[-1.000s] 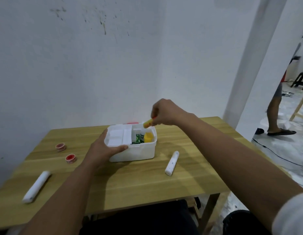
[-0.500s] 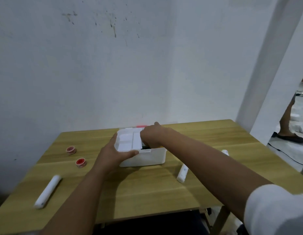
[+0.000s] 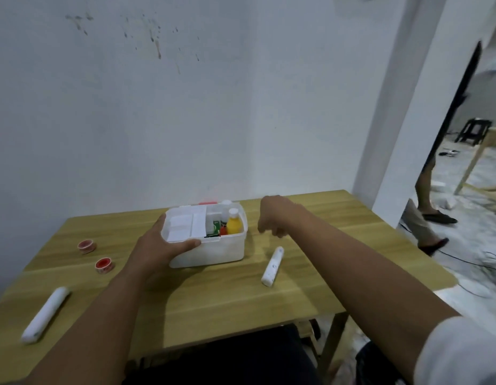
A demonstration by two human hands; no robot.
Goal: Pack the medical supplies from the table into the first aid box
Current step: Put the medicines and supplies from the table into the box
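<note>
A white first aid box [image 3: 213,252] stands open on the wooden table [image 3: 227,295], with a white tray insert on its left side. A yellow bottle [image 3: 234,225] with a white cap, a green pack and something red sit in its right half. My left hand [image 3: 160,245] grips the box's front left corner. To the right of the box hovers my right hand [image 3: 274,219], fingers curled downward and holding nothing. One white roll [image 3: 272,266] lies just below that hand. Another white roll [image 3: 45,314] lies at the near left. Two red tape rolls [image 3: 95,255] sit left of the box.
A white wall runs behind the table, with a white pillar at the right. Beyond the pillar a person's legs [image 3: 427,207] stand on the floor, near cables, a black stool [image 3: 474,130] and a wooden frame. My dark-clothed lap is under the table's near edge.
My right hand held a small yellow and red item over the box, lowered into the box, and has now come out to the right with nothing in it. The left hand stayed on the box.
</note>
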